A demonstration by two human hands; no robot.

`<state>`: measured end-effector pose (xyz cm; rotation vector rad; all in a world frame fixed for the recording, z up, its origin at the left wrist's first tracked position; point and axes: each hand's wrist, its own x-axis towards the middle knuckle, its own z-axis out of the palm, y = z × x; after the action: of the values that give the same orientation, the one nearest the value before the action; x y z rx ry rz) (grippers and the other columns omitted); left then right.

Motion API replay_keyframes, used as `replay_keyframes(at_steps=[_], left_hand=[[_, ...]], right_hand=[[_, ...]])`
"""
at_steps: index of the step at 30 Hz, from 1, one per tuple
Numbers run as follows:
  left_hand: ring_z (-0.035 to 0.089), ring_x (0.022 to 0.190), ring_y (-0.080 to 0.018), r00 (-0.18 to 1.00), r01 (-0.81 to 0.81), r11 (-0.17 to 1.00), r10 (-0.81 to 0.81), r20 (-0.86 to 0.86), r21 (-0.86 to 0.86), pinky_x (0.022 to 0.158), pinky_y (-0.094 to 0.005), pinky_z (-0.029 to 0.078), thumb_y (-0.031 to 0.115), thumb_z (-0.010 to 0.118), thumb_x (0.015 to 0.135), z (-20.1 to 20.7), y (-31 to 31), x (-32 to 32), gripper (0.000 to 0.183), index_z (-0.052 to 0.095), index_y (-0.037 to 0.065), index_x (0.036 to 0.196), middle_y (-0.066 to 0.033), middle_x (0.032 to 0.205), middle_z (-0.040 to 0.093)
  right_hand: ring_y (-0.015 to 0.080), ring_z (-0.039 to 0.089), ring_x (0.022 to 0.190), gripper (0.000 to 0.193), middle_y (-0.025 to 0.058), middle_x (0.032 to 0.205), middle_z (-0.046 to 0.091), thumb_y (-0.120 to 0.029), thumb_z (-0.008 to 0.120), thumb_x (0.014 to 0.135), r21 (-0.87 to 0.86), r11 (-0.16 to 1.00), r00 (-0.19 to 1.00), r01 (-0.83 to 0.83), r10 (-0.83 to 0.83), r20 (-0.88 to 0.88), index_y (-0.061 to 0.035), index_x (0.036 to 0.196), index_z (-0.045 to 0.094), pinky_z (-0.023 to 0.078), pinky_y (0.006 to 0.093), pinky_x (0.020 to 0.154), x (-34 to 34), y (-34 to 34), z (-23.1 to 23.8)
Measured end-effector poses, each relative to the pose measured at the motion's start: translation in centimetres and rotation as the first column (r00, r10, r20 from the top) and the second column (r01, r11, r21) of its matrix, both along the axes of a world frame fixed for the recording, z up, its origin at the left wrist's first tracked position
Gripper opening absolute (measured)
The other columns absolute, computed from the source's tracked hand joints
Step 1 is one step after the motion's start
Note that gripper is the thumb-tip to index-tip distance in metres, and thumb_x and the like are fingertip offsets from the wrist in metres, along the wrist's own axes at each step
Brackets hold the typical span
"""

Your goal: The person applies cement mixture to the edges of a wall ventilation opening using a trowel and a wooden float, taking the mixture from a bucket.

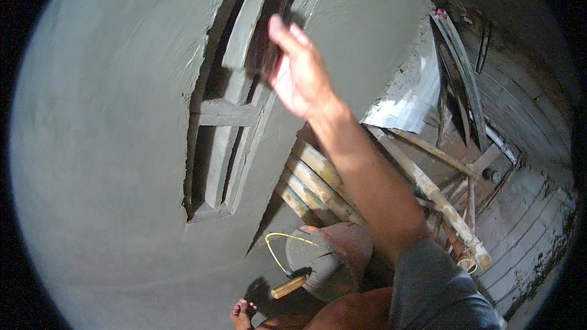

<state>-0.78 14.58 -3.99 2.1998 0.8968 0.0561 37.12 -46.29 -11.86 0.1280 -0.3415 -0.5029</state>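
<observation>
My right hand [301, 76] is raised at the wall opening, blurred by motion. It is closed on a plastering float [249, 21], whose long curved face is smeared with grey plaster; its dark back lies against my palm. Behind it is a tall recessed opening [229, 112] with concrete crosspieces, its edges rough with plaster. Low at the left, my left hand [242, 314] shows small near the frame's bottom edge, fingers curled; what they hold, if anything, cannot be made out. Nearby stands a bucket [348, 241] of grey mortar, with a wooden-handled tool [289, 287] resting in it.
Smooth grey plaster covers the wall [110, 140] around the opening. Bamboo poles [318, 183] lie beyond the bucket, and a longer pole [428, 189] crosses at the right. A pale sheet [406, 101], bent strips [461, 67] and a block wall [526, 226] stand farther right.
</observation>
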Motion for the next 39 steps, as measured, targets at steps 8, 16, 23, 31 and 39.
replay_keyframes(at_steps=[8,16,23,31,39], left_hand=[[0.068,0.073,-0.0193,0.992,-0.044,0.999,0.041,0.119,0.025,0.066,-0.0345,0.061,0.016,0.067,0.099,0.0,-1.5,1.1,0.014,0.068,0.003,0.097,-0.0085,0.086,0.070],[0.068,0.070,-0.0176,0.996,0.046,0.998,-0.048,0.075,0.038,0.067,-0.0320,0.060,0.020,0.068,0.099,-0.3,-5.2,4.3,0.021,0.069,0.001,0.107,-0.0088,0.082,0.070],[0.068,0.070,-0.0165,0.998,-0.003,0.999,0.000,0.060,0.052,0.067,-0.0307,0.060,0.021,0.069,0.098,0.6,-4.9,2.6,0.024,0.069,0.001,0.111,-0.0086,0.083,0.071],[0.068,0.070,-0.0171,0.999,0.009,0.999,-0.012,0.050,0.047,0.066,-0.0312,0.060,0.022,0.070,0.098,0.6,-4.8,2.4,0.025,0.069,0.001,0.112,-0.0086,0.084,0.071],[0.068,0.072,-0.0173,0.996,-0.013,0.999,0.009,0.089,0.052,0.068,-0.0316,0.060,0.023,0.070,0.098,0.8,-4.3,1.4,0.025,0.069,0.002,0.111,-0.0084,0.085,0.070]], right_hand=[[0.0227,0.060,0.124,0.042,0.0125,0.133,0.061,-0.020,0.063,0.102,0.044,0.978,0.976,-0.202,0.205,-0.072,-0.0025,0.137,0.049,0.049,0.0421,0.108,-0.8,6.1,2.4],[0.0146,0.051,0.126,0.054,0.0042,0.139,0.057,-0.026,0.067,0.101,-0.268,0.864,0.901,-0.425,0.433,-0.033,-0.0051,0.147,0.047,0.040,0.0334,0.112,-8.2,18.1,-0.6],[0.0204,0.059,0.124,0.039,0.0095,0.132,0.061,-0.019,0.050,0.108,-0.129,0.961,0.943,-0.243,0.204,-0.262,-0.0066,0.145,0.043,0.047,0.0412,0.108,-5.7,5.3,-2.1],[0.0220,0.054,0.130,0.041,0.0083,0.139,0.057,-0.019,0.048,0.109,-0.035,0.973,0.970,-0.228,0.230,0.084,-0.0069,0.148,0.041,0.040,0.0447,0.114,-0.6,4.8,-0.2],[0.0176,0.049,0.133,0.050,0.0081,0.143,0.054,-0.026,0.058,0.106,-0.164,0.977,0.987,-0.138,0.149,0.059,-0.0050,0.147,0.041,0.039,0.0373,0.114,-1.1,10.8,1.5]])
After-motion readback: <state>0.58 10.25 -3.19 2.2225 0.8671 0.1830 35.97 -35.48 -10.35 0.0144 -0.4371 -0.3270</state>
